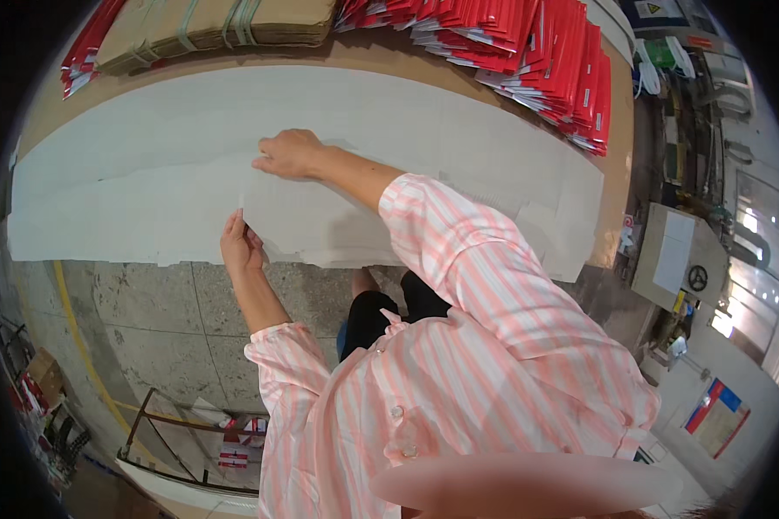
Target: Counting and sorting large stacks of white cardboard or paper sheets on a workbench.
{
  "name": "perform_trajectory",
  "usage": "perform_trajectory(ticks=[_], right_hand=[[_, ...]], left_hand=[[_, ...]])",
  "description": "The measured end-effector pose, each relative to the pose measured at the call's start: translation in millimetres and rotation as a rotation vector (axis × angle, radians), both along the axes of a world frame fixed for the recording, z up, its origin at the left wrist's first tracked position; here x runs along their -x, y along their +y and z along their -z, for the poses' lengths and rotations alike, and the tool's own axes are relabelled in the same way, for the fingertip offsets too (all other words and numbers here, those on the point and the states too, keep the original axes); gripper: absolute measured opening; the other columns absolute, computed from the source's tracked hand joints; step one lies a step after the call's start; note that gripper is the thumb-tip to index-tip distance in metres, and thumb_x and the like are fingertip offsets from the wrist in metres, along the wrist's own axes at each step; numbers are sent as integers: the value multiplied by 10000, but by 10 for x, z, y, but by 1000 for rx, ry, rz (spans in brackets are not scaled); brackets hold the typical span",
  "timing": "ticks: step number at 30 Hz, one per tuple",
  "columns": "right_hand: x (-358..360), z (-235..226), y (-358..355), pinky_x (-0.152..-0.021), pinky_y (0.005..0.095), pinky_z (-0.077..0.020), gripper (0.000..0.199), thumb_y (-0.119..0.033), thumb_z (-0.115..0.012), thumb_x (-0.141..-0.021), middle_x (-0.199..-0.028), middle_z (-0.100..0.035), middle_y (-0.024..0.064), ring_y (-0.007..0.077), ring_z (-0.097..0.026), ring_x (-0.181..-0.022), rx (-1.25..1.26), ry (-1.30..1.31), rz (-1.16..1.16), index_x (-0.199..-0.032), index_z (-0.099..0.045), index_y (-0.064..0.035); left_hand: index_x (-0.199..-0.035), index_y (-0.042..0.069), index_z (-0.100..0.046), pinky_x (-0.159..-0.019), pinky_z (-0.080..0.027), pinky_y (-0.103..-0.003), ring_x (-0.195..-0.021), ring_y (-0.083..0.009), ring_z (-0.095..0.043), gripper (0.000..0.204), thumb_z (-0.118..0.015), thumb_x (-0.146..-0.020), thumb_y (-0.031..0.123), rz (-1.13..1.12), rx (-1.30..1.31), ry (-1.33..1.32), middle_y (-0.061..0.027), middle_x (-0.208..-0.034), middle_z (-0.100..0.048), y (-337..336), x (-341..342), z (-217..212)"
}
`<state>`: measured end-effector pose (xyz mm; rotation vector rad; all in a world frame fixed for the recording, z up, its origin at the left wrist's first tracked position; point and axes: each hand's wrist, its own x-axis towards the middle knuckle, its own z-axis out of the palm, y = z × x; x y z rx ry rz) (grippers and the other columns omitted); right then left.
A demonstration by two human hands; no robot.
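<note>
A broad layer of white paper sheets point(130, 173) covers most of the table in front of me, with uneven, stepped edges on the near side. Over the middle of the sheets, my right hand point(291, 154) is closed, fingers curled and pointing left. What it holds, if anything, is hidden. Nearer to me, my left hand point(241, 244) is raised at the front edge of the sheets, thumb and forefinger pinched together. A thin pale sliver shows above those fingertips, too fine to name.
Behind the sheets lie brown cardboard bundles point(208, 26) tied with bands. Fanned stacks of red-and-white packets point(571, 78) fill the far right. A metal-framed cart point(190, 432) stands on the floor at lower left. Machinery with a black handwheel point(698, 277) is at the right.
</note>
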<state>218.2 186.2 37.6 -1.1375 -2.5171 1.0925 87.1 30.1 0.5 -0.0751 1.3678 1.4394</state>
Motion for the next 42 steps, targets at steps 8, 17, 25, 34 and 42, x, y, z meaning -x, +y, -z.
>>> perform_trajectory(ticks=[8, 17, 25, 34, 42], right_hand=[[-11, 38, -7, -627, 428, -473, 431, -470, -442, -861, -693, -613, 143, 323, -602, -710, -126, -85, -1, -830, -532, -50], [-102, 112, 305, -630, 435, -472, 413, -459, -466, -850, -709, -613, 167, 338, -600, -715, -186, -93, 66, -841, -540, -52], [43, 267, -2, -621, 462, -453, 428, -473, -480, -831, -710, -611, 172, 370, -583, -698, -134, -31, -7, -792, -543, -51], [-19, 35, -58, -613, 426, -449, 370, -428, -511, -826, -730, -602, 132, 322, -582, -700, -186, -95, -43, -775, -548, -63], [31, 49, 44, -706, 366, -449, 197, -270, -545, -777, -836, -583, 56, 231, -560, -835, -2, 120, 19, -859, -638, -118]], left_hand=[[-854, 45, -582, -378, -314, -196, -449, -56, -394, 96, -559, -861, 137, -10, 27, 68, 28, -586, -492, 8, -16, 15], [-820, 54, -587, -370, -304, -197, -434, -55, -386, 80, -587, -843, 131, -17, 45, 108, 35, -573, -484, 42, -67, 40], [-852, 87, -604, -377, -264, -185, -454, -32, -355, 86, -590, -817, 164, -20, 140, 148, 75, -578, -431, -52, 58, 69], [-818, 68, -575, -458, -427, -207, -545, -64, -526, 102, -580, -819, 170, 63, -75, -75, 19, -695, -561, -75, 64, 7], [-871, 52, -568, -596, -511, -291, -675, -154, -618, 148, -519, -845, 189, 29, -27, -233, -67, -830, -638, -3, 99, -13]])
